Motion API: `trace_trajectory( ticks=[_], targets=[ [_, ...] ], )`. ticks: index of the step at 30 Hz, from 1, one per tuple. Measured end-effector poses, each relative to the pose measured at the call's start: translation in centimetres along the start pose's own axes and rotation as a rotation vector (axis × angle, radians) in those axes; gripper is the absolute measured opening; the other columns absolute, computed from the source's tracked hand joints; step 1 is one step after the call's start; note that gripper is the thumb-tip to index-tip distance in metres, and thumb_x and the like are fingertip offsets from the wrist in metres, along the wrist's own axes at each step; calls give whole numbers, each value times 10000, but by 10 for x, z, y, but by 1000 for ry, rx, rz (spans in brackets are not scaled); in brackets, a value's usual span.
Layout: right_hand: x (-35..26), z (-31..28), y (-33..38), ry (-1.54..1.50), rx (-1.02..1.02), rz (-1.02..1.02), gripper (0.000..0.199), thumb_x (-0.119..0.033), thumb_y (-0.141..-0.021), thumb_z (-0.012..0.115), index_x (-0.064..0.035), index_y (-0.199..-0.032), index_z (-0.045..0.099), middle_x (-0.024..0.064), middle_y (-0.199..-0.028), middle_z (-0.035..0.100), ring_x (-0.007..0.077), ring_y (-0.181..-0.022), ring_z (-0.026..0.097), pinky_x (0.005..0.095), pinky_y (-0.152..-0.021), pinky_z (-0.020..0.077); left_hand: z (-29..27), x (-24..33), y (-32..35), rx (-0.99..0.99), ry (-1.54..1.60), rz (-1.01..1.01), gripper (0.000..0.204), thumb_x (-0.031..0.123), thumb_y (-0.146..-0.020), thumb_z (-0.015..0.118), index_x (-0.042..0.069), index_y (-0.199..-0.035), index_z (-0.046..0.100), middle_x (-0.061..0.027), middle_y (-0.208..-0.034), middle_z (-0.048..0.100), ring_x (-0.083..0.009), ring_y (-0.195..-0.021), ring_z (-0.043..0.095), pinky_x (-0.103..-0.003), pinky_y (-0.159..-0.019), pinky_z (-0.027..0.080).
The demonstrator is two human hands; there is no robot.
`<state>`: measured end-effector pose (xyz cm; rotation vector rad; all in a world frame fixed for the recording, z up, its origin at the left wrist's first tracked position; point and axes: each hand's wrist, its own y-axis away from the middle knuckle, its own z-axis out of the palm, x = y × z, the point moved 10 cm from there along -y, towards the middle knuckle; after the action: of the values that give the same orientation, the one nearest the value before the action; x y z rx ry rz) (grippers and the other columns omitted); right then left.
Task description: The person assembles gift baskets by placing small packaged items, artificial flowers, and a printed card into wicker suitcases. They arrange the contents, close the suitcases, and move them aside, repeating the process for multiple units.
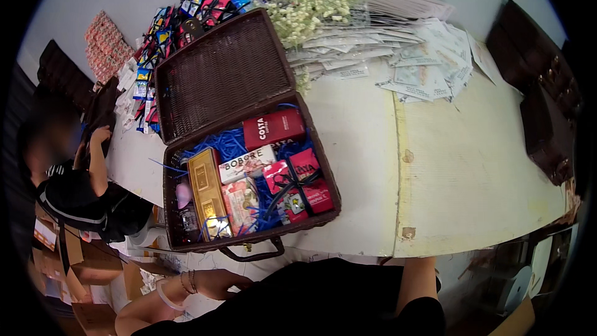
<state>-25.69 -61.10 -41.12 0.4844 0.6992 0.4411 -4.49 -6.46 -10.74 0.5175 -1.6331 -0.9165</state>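
A dark brown wicker suitcase (249,56) stands on the white table with its lid raised. Blue shredded paper (230,143) lines it around a gold box (207,186), a dark red coffee box (273,127), a white patterned box (247,164), a pale floral packet (241,202) and pink-red packets tied with black ribbon (301,186). A small purple item (183,195) sits along its left side. My left hand (221,283), with bracelets at the wrist, is below the case handle, by my black shirt; its fingers look loosely extended, holding nothing visible. My right forearm reaches the table edge; that hand is hidden.
Ribboned small packets (165,37) are heaped at the back left, beside white flowers (317,12) and stacked printed white packets (429,62). More brown cases (547,130) stand at the right edge. Another person (93,193) sits at left, above cardboard boxes (93,267).
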Motion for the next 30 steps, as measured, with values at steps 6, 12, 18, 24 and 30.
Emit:
trace_trajectory(
  ticks=[6,12,18,24,30],
  targets=[
    [-3,-19,14,-89,23,-11,410,-239,-807,581,-16,-1150,542,134,-1122,606,307,-1013,573,444,-875,455,-7,15,4,98,76,52,471,136,-847,593,69,-1296,466,-93,-1213,576,-212,-1102,568,-322,-929,448],
    [-38,-6,-16,-212,-96,-28,398,-239,-807,576,-20,-1138,555,136,-1127,607,318,-1026,569,454,-895,448,-6,48,-5,89,-65,43,471,93,-831,629,40,-1276,484,-93,-1184,583,-188,-1089,563,-298,-902,461],
    [-109,18,-40,-302,-188,-85,386,-240,-806,571,-24,-1126,568,138,-1133,607,328,-1039,566,463,-916,441,2,57,-1,70,-69,75,509,48,-805,660,0,-1273,466,-119,-1188,576,-192,-1103,553,-307,-887,478],
    [-162,-72,30,-326,-136,-149,529,-265,-797,577,-35,-1264,483,147,-1325,483,348,-1221,445,505,-1051,309,16,66,-16,39,-126,-31,512,35,-801,659,11,-1277,471,-123,-1203,571,-192,-1095,564,-329,-867,498],
    [-225,-179,114,-370,73,-250,566,-275,-799,617,-11,-1275,462,161,-1309,488,342,-1202,457,498,-1020,341,1,87,-17,149,-410,220,529,63,-782,660,61,-1278,474,-95,-1233,560,-215,-1116,556,-351,-861,495]
  ],
)
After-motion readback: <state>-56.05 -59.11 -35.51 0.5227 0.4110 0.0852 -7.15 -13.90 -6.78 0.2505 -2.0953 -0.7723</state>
